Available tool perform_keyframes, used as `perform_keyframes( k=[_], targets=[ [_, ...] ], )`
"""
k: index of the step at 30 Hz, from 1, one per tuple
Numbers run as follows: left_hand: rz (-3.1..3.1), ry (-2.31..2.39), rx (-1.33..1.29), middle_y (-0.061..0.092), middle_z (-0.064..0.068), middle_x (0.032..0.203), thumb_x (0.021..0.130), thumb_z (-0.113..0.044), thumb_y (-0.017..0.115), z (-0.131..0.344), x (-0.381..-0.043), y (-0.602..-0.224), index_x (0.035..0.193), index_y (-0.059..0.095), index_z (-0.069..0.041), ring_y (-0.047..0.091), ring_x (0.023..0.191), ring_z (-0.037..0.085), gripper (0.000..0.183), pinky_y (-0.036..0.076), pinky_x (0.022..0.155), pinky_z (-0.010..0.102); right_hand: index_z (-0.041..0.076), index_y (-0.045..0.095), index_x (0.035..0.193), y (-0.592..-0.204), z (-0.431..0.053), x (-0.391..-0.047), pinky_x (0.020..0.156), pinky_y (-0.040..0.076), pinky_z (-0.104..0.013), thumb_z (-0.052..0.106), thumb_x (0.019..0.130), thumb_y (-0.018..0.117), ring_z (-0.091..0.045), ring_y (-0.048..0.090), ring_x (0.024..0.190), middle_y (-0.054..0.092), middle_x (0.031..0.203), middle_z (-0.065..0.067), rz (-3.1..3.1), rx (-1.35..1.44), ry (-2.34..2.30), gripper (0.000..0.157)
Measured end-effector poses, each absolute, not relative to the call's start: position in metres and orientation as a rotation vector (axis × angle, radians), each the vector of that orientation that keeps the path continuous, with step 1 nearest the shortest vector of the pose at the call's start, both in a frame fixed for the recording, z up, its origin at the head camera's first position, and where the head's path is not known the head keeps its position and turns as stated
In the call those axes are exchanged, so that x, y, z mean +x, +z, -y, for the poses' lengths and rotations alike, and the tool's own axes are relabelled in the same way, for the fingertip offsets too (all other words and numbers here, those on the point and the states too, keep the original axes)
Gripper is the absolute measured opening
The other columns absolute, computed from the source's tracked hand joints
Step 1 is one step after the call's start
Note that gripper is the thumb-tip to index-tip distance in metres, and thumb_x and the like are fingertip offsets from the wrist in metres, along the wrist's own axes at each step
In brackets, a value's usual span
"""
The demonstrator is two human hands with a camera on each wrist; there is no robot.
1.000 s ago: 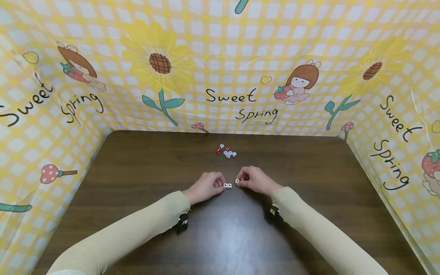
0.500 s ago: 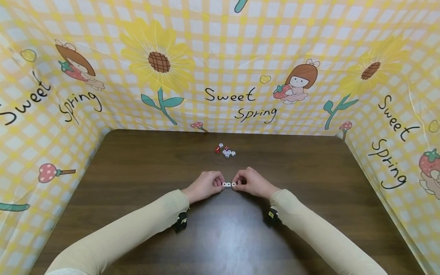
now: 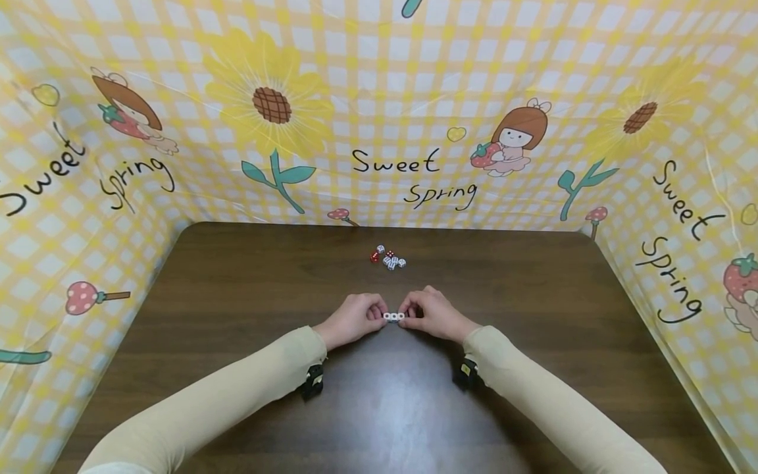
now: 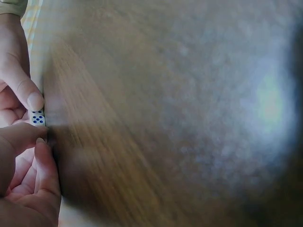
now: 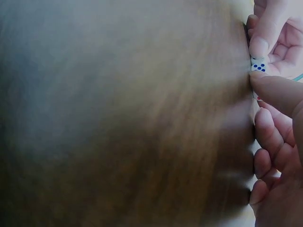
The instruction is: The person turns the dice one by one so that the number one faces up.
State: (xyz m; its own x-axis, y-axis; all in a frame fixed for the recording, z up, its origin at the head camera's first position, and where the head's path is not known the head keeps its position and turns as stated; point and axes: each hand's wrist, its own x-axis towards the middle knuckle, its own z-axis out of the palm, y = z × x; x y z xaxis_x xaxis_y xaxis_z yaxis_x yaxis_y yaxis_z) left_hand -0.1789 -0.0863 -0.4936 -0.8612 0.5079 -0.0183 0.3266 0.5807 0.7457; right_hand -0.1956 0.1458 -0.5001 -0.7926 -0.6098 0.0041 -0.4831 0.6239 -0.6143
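Three white dice stand side by side in a short row on the brown table, single pips facing up. At the row's left end, my left hand pinches the end die between thumb and finger. My right hand grips the die at the right end the same way. Blue pips show on the front of the middle die in the left wrist view, between both thumbs. In the right wrist view the same die shows between the thumbs, its neighbours mostly hidden by them.
Behind the hands lies a loose cluster of several white dice, with red dice beside them. A yellow checked cloth walls the table at the back and both sides.
My right hand has moved left, bringing its die up against the other two and closing the gap. My left hand has stayed at the left end of the row.
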Motion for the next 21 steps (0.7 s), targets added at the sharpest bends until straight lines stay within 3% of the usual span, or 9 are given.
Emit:
perform_keyframes(
  k=[13,21],
  targets=[
    [-2.525,1.153,0.655,0.067,0.0,0.081,0.09,-0.006,0.079,0.087,-0.181,-0.489,0.097,0.069,-0.004,0.06,0.072,0.007,0.012,0.052,0.069,0.022,0.021,0.07,0.096,-0.5,-0.147,-0.196,0.08,0.033,-0.033,0.026,0.092,0.08,-0.01,0.043,0.08,0.057,0.075,0.016,-2.657,-0.922,-0.888,0.012],
    [-2.485,1.223,0.56,0.071,0.003,0.088,0.098,-0.014,0.073,0.094,-0.193,-0.48,0.105,0.071,-0.005,0.066,0.071,0.013,0.012,0.057,0.066,0.027,0.021,0.07,0.098,-0.504,-0.149,-0.197,0.081,0.033,-0.033,0.028,0.093,0.08,-0.009,0.043,0.079,0.056,0.075,0.017,-2.665,-0.965,-0.869,0.013]
  ],
)
